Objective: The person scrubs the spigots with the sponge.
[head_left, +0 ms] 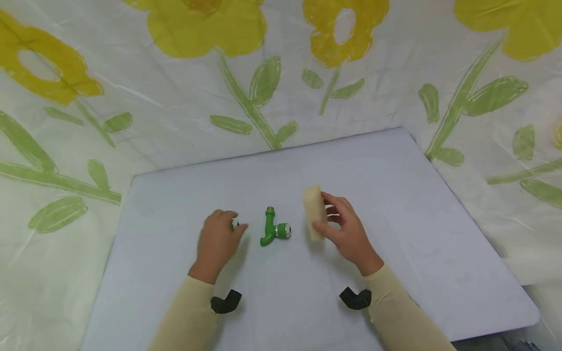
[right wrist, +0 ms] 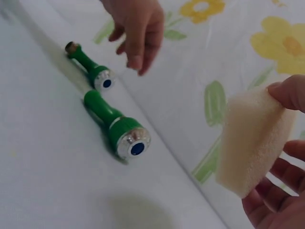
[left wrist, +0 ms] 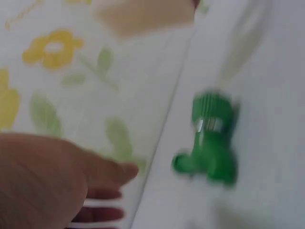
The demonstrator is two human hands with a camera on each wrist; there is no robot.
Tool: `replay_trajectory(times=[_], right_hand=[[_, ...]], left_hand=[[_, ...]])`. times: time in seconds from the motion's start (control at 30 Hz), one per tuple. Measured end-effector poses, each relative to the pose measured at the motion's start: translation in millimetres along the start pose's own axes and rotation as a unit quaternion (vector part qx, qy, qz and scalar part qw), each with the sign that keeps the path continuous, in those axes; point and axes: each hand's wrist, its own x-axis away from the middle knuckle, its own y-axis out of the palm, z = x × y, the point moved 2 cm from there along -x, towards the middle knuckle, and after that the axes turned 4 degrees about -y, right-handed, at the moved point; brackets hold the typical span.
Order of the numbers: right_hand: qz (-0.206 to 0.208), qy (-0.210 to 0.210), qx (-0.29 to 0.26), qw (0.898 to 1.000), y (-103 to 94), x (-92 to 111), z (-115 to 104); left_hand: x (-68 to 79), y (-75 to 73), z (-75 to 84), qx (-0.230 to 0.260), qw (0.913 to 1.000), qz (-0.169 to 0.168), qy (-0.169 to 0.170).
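My right hand [head_left: 351, 234] grips a cream-coloured sponge block [head_left: 314, 212] between thumb and fingers, raised over the table. In the right wrist view the sponge [right wrist: 252, 138] tilts slightly. A green faucet [head_left: 270, 229] with a silver-rimmed knob lies on the table between my hands. Mostly hidden under my left hand [head_left: 217, 239] is a second green faucet [head_left: 234, 224], with its knob end showing. The right wrist view has this faucet [right wrist: 90, 67] lying on the table, with the left hand [right wrist: 138, 33] above and apart from it, fingers loosely extended and holding nothing.
Both faucets rest on a white table [head_left: 272, 302] with rounded corners. Behind it and at its sides hangs a white sheet [head_left: 175, 122] printed with yellow flowers and green leaves. A dark curved piece [head_left: 226, 301] sits at the left cuff, another [head_left: 355, 298] at the right cuff.
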Motion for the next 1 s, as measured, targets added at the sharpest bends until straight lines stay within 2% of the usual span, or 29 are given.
replay_trajectory(times=[0.03, 0.1, 0.2, 0.33, 0.47, 0.53, 0.6, 0.7, 0.77, 0.83, 0.9, 1.0], right_hand=[[0.002, 0.002, -0.001, 1.000, -0.5, 0, 0], [0.006, 0.005, -0.004, 1.000, -0.5, 1, 1], [0.006, 0.005, -0.007, 1.000, 0.6, 1, 2], [0.005, 0.006, -0.006, 1.000, 1.2, 2, 4], [0.011, 0.011, -0.005, 1.000, 0.6, 4, 6], [0.011, 0.012, -0.006, 1.000, 0.2, 4, 7], [0.009, 0.012, -0.004, 1.000, -0.2, 4, 7], [0.007, 0.011, -0.001, 1.000, -1.5, 4, 7], [0.006, 0.009, 0.000, 1.000, -2.6, 4, 6], [0.006, 0.008, 0.000, 1.000, -3.6, 4, 5], [0.005, 0.006, 0.000, 1.000, -3.5, 5, 3], [-0.008, 0.004, 0.001, 1.000, 0.2, 7, 0]], left_hand=[[-2.3, 3.8, 13.9, -0.003, 0.9988, -0.006, 0.047], [-6.1, 14.0, 37.2, -0.018, 0.9910, -0.027, 0.130], [-10.4, 29.8, 57.0, -0.064, 0.9749, -0.053, 0.207], [-12.9, 48.6, 64.0, -0.131, 0.9568, -0.069, 0.250], [-14.3, 61.7, 65.3, -0.167, 0.9413, -0.076, 0.283], [-15.6, 64.6, 65.8, -0.174, 0.9372, -0.074, 0.293], [-16.9, 62.6, 66.5, -0.167, 0.9384, -0.074, 0.293], [-17.8, 50.7, 65.0, -0.120, 0.9508, -0.070, 0.277], [-16.4, 36.7, 61.6, -0.046, 0.9625, -0.071, 0.258], [-13.8, 21.0, 56.3, 0.049, 0.9683, -0.071, 0.235], [-10.0, 6.3, 50.5, 0.141, 0.9641, -0.079, 0.211], [-4.3, -7.4, 42.8, 0.244, 0.9500, -0.099, 0.168]])
